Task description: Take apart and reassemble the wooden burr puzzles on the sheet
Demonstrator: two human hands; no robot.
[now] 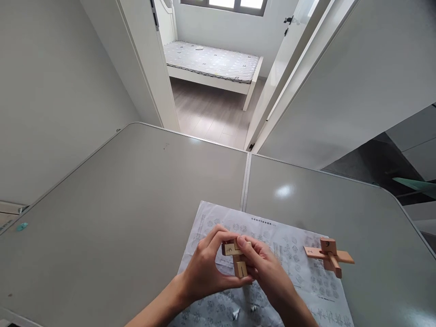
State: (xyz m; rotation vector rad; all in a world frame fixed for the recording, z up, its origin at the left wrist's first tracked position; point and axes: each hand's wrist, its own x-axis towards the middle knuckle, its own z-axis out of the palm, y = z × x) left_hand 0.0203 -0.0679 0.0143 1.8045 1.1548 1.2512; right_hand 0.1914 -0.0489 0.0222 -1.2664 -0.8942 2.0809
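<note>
Both hands hold a small set of interlocked wooden puzzle pieces [236, 258] with numbers marked on them, just above a printed instruction sheet [299, 277]. My left hand [204, 270] wraps its fingers round the left side of the pieces. My right hand [264, 265] pinches them from the right, fingers curled over the top. A second wooden assembly [329, 257], several numbered bars crossed together, lies on the sheet's right part, apart from both hands.
The sheet lies on a grey folding table [119, 204] with a seam [244, 181] down its middle. Beyond the table an open doorway shows a bed [211, 61] on a wooden floor. Grey walls stand left and right.
</note>
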